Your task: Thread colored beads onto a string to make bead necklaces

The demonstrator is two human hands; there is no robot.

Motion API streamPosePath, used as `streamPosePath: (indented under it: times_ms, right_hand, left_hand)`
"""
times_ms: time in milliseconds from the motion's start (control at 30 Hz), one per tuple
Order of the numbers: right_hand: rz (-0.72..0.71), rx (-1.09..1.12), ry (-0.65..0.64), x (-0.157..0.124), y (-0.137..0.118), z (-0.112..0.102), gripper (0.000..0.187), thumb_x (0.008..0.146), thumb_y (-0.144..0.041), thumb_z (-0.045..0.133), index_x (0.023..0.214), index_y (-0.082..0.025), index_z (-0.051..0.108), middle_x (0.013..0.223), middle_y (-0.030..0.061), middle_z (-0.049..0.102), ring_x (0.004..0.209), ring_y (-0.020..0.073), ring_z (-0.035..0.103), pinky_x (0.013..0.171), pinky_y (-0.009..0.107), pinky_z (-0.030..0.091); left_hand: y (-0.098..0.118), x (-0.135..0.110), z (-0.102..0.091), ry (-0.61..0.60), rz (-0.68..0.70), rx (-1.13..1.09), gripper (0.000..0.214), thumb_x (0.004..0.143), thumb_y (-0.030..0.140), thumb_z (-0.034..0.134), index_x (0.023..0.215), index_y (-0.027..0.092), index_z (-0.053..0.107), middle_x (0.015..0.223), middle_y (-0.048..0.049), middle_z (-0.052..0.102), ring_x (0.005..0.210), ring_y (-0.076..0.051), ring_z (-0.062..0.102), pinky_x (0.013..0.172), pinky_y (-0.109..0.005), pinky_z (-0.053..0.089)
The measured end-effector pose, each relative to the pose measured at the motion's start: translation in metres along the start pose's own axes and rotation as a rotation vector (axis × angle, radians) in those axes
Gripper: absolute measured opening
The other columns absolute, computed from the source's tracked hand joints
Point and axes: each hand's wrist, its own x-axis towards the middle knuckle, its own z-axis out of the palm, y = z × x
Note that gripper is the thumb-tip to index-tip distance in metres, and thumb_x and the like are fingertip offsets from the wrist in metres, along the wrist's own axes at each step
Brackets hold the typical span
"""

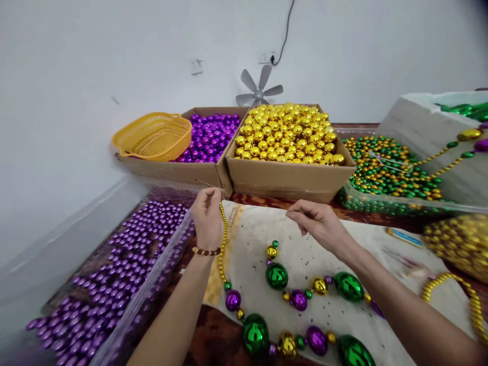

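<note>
My left hand is closed in a pinch at the top of a string of small gold beads, and a thin thread or needle tip sticks out past the fingers. Lower down, the string runs into larger beads: a purple ball, a big green ball and more gold, purple and green ones. The strand's other stretch of beads lies on the pale cloth, ending in a small green bead. Above that end, my right hand has thumb and fingers pinched together; what they hold, if anything, is too small to see.
At the left is a clear bin of purple beads. Behind stand cardboard boxes of purple beads and gold beads, with a yellow basket. A tub of green and gold beads and a bag of gold beads sit right.
</note>
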Motion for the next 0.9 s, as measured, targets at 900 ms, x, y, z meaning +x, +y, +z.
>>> streamPosePath:
  times_ms: [900]
  right_hand:
    - [-0.151, 0.046, -0.15, 0.033, -0.039, 0.021, 0.014, 0.086, -0.021, 0.053, 0.077, -0.017, 0.062, 0.07, -0.0005, 0.064, 0.061, 0.0112, 0.062, 0.057, 0.021, 0.043]
  left_hand:
    - [0.014, -0.066, -0.019, -0.591, -0.583, -0.373, 0.022, 0.078, 0.036, 0.066, 0.086, 0.015, 0.066, 0.06, 0.0018, 0.057, 0.054, -0.011, 0.056, 0.051, -0.02, 0.042]
